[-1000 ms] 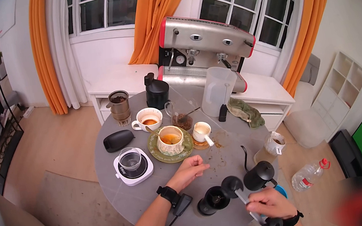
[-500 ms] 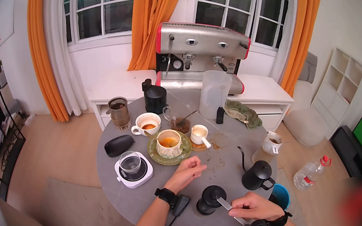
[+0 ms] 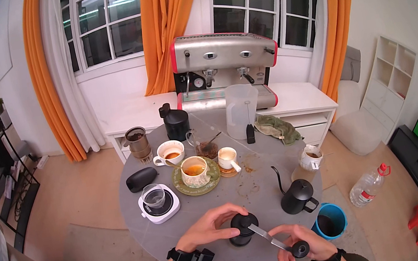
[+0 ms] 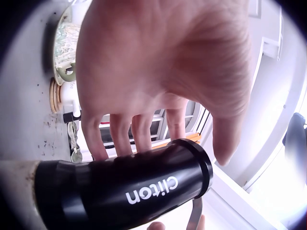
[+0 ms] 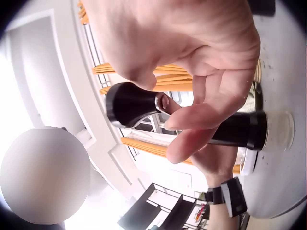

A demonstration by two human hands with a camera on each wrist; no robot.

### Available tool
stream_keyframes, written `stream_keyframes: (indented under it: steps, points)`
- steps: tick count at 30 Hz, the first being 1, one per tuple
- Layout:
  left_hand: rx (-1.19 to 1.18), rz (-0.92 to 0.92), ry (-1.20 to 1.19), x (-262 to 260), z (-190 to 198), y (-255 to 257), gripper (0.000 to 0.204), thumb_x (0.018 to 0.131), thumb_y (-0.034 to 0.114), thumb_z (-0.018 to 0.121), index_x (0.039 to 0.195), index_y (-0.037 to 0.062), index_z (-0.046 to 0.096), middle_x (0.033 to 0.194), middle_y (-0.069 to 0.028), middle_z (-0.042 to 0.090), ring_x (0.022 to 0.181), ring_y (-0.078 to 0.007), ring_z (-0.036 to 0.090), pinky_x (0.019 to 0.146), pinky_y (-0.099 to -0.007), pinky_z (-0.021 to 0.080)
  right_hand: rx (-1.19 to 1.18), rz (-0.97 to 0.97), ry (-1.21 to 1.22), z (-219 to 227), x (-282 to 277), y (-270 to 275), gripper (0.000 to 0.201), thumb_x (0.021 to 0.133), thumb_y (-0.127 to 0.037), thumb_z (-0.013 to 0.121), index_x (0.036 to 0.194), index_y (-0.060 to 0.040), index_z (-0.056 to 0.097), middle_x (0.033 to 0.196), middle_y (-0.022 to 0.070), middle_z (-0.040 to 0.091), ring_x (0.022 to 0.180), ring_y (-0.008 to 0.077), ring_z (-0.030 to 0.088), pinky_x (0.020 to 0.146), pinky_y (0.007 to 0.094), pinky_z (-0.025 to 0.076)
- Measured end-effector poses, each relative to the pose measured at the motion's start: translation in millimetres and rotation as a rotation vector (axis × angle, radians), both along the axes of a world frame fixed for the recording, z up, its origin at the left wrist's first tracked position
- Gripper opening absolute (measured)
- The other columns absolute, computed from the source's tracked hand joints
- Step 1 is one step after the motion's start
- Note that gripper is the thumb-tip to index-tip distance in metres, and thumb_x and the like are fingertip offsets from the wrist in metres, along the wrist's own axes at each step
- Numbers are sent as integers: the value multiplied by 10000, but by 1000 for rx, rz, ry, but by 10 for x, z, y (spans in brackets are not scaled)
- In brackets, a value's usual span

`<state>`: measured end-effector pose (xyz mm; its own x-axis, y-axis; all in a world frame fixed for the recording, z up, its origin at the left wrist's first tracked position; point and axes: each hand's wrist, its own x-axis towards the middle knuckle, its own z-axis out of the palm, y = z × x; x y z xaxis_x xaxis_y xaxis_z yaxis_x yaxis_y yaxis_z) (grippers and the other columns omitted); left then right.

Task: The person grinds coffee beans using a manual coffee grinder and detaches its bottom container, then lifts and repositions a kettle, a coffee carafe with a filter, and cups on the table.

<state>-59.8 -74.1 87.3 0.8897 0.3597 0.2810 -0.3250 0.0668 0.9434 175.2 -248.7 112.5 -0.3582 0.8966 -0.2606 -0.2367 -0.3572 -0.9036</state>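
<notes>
A black hand coffee grinder [image 3: 241, 236] with a clear base stands near the table's front edge; "cliton" is printed on its side in the left wrist view. Its lid sits on top, and a flat metal crank arm [image 3: 267, 237] slants down right to a black knob [image 5: 129, 105]. My left hand [image 3: 211, 227] is at the grinder's top left, its fingers reaching behind the black body [image 4: 144, 184] and the thumb held out beside the upper rim. My right hand [image 3: 309, 243] has thumb and fingers loosely curled about the knob end of the crank.
Beyond the grinder sit a cup of orange-brown liquid [image 3: 194, 171] on a green plate, a small white handled cup [image 3: 227, 156] and a scale [image 3: 169, 209]. A black gooseneck kettle [image 3: 298, 196] stands right. A blue bucket [image 3: 340, 208] is on the floor.
The lid with its crank, earlier held beside the grinder, now sits on it. My left hand has moved from the table to the grinder. My right hand has shifted towards the knob.
</notes>
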Motion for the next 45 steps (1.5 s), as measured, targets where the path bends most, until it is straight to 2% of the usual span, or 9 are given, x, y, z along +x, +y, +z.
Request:
stream_keyframes:
  steps: [5,10,13,14,20,29,37,41,45]
  points:
    - [6,24,29,31,-32,21,416,818,65,722,1195,36,550,1243,-62,524,1230,-157,464,1112,-321,294,220,-139,-219,360,-73,-348,586,936,-401,527,1353,-25,357,787,197,646,660,196,635,561,243,456]
    - [21,54,34,48,-1,-49,543,775,92,768,1241,51,491,1169,-41,549,1149,-140,502,1048,-300,355,453,-501,-924,336,-124,-311,271,738,-154,797,926,-32,645,689,-14,612,519,31,495,471,174,361]
    - [54,57,147,93,42,-141,637,743,136,804,1267,63,450,1108,-26,549,1055,-120,505,946,-279,397,473,-404,-1173,470,41,-118,394,843,-366,694,1040,-30,639,661,91,636,512,113,556,480,246,415]
    - [183,167,197,119,141,-196,554,722,140,804,1184,65,508,977,-3,569,914,-93,512,815,-258,424,491,-491,-1142,514,48,0,313,721,-246,799,905,-29,667,581,63,590,457,103,517,454,249,402]
    - [202,130,195,233,8,-181,253,729,42,724,956,36,612,796,9,614,692,-57,550,614,-216,452,585,-338,-1284,650,271,917,360,767,-328,739,947,-20,690,602,104,594,520,163,552,511,307,439]
    - [129,91,231,268,-120,-132,283,694,12,716,958,42,622,838,-1,626,754,-75,567,675,-236,466,1063,66,-1168,318,-568,2307,450,794,-372,674,1032,8,639,747,153,654,669,294,636,630,381,492]
    - [119,262,355,234,-545,-135,262,695,97,725,924,41,611,832,14,619,814,-102,567,748,-256,461,1082,619,-918,689,-1457,1400,337,781,-264,671,900,21,537,743,207,598,687,386,611,624,445,488]
    - [189,149,291,257,-59,-141,278,688,36,722,939,40,603,883,8,626,863,-90,558,790,-266,458,1353,621,-939,611,-1233,841,335,806,-291,682,940,-16,543,773,170,594,738,368,620,610,473,481]
    - [170,114,193,281,-106,-132,307,669,13,722,949,40,598,885,3,623,840,-84,555,769,-250,459,1022,729,-1061,1149,-673,306,289,755,-252,689,900,-44,551,785,145,612,800,348,603,672,435,473]
